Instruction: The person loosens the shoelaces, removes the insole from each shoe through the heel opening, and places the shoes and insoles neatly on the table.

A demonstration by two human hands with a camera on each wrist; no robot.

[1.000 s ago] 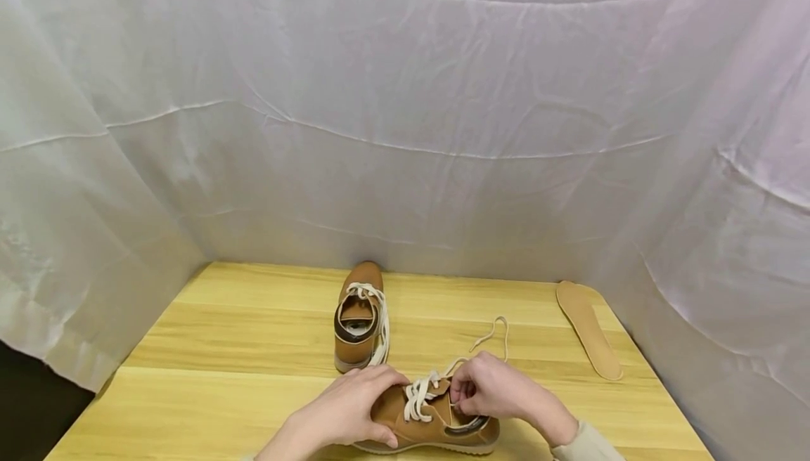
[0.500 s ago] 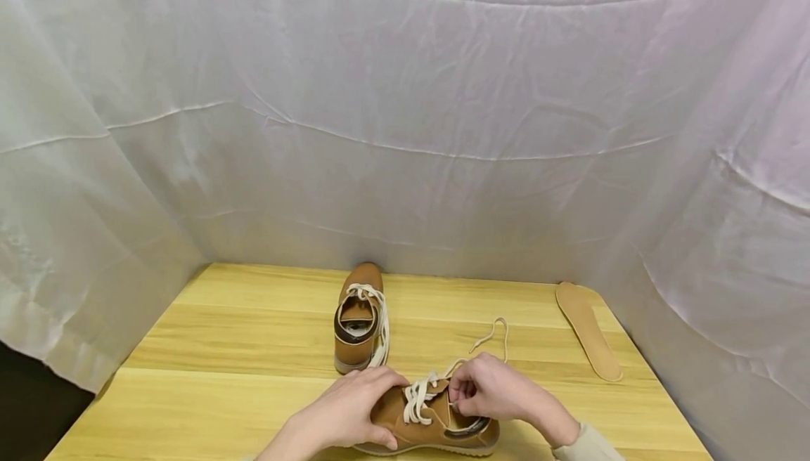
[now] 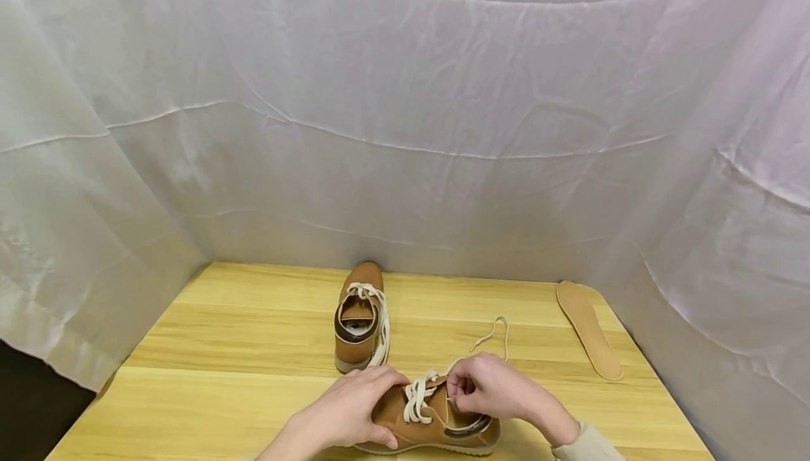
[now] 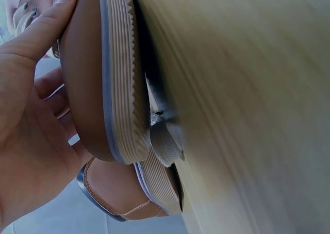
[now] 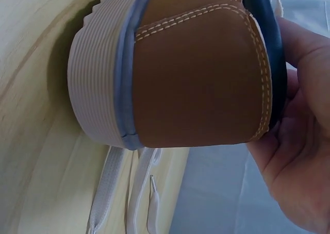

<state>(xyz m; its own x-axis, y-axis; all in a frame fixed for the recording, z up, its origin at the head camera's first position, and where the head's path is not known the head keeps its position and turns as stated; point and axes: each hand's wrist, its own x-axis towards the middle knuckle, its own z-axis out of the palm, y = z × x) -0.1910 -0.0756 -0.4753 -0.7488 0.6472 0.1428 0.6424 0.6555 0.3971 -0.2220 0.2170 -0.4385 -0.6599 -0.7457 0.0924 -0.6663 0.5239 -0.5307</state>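
A brown lace-up shoe (image 3: pixel 436 436) lies sole down at the table's near side, toe to the left. Around its toe end my left hand (image 3: pixel 344 408) is wrapped, the thumb on the near side. White laces (image 3: pixel 418 401) cross over its front. At the shoe's opening, the curled fingers of my right hand (image 3: pixel 496 387) pinch the top of the tongue (image 3: pixel 439 399); the fingertips are partly hidden. The right wrist view has the stitched heel (image 5: pixel 201 84) up close, with the right hand beyond the dark collar (image 5: pixel 268 53).
Behind, a second brown shoe (image 3: pixel 357 358) stands with its toe toward the fabric backdrop (image 3: pixel 405 187) and its laces hanging to the right. A tan insole (image 3: pixel 588 331) lies at the table's right edge. One loose lace end (image 3: pixel 506 338) trails behind the right hand.
My right hand's fingertips have shifted slightly left toward the laces, and more of the shoe's opening shows. The left hand and the shoe have stayed in place.
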